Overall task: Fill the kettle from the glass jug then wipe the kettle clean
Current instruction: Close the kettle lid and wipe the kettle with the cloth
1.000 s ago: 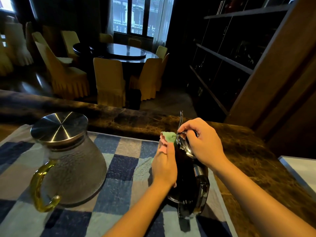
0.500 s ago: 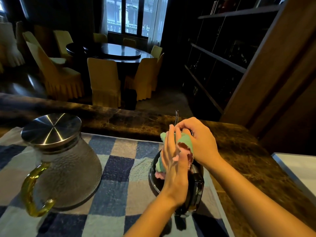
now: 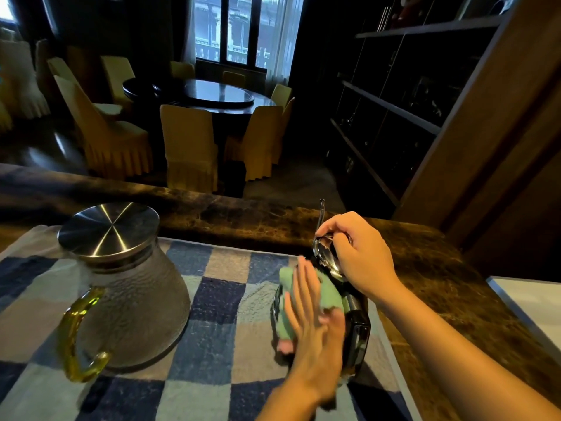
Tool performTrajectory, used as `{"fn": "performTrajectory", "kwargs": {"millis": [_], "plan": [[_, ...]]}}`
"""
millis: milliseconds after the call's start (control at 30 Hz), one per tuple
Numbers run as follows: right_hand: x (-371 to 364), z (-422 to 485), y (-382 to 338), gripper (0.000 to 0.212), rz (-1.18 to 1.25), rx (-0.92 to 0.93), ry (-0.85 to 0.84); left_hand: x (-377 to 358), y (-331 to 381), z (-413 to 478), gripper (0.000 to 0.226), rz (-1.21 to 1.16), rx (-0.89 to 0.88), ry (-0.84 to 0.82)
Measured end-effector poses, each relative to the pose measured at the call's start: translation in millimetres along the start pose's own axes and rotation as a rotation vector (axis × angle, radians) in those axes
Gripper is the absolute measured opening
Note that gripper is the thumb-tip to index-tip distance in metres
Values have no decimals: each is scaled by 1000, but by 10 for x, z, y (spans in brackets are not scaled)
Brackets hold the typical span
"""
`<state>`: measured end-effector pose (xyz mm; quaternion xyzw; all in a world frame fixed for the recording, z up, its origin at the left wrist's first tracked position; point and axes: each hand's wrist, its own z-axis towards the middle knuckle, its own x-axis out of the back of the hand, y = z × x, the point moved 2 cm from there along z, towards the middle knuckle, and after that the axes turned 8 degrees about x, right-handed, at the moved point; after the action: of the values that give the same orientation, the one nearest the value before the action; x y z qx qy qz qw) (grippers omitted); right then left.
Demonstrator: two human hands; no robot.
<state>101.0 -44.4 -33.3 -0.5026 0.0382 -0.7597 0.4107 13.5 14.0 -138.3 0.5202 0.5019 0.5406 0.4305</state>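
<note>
A dark kettle (image 3: 356,332) with a shiny lid stands on the checked towel (image 3: 212,299) at the right. My right hand (image 3: 355,250) grips the kettle's lid from above. With fingers flat, my left hand (image 3: 312,323) presses a green and pink cloth (image 3: 329,294) against the kettle's left side. The textured glass jug (image 3: 130,299), with a steel lid and a yellow handle, stands upright on the towel at the left, apart from both hands. Most of the kettle's body is hidden by my hands and the cloth.
The towel lies on a dark marble counter (image 3: 440,293) with a raised back ledge. A pale surface (image 3: 534,302) borders the counter at the right. Beyond the ledge are a round dining table (image 3: 209,92), covered chairs and dark shelving.
My left hand and the cloth have slid down from the kettle's top to its left side. My right hand stays on the lid. The jug has not moved.
</note>
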Motion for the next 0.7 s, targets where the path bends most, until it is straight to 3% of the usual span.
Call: {"fn": "performTrajectory", "kwargs": {"millis": [67, 167, 367, 433, 500, 633, 700], "plan": [[4, 0, -2, 31, -2, -7, -2, 145, 167, 181, 115, -237, 65, -49], [15, 5, -24, 32, -2, -9, 3, 371, 214, 540, 82, -482, 49, -66], [16, -4, -25, 32, -2, -40, 11, 450, -131, 549, 31, -550, 146, -30], [30, -3, -36, 33, 5, -45, 13, 393, -188, 271, 47, -530, 120, -7], [34, -2, -42, 32, -1, -43, 13, 305, -189, 20, 65, -335, 37, 59], [2, -4, -49, 30, -12, -41, 15, 253, 220, 50, 66, -511, -46, -31], [2, 0, -42, 28, -24, -39, 22, 314, 420, 360, 61, -544, 3, -71]]}}
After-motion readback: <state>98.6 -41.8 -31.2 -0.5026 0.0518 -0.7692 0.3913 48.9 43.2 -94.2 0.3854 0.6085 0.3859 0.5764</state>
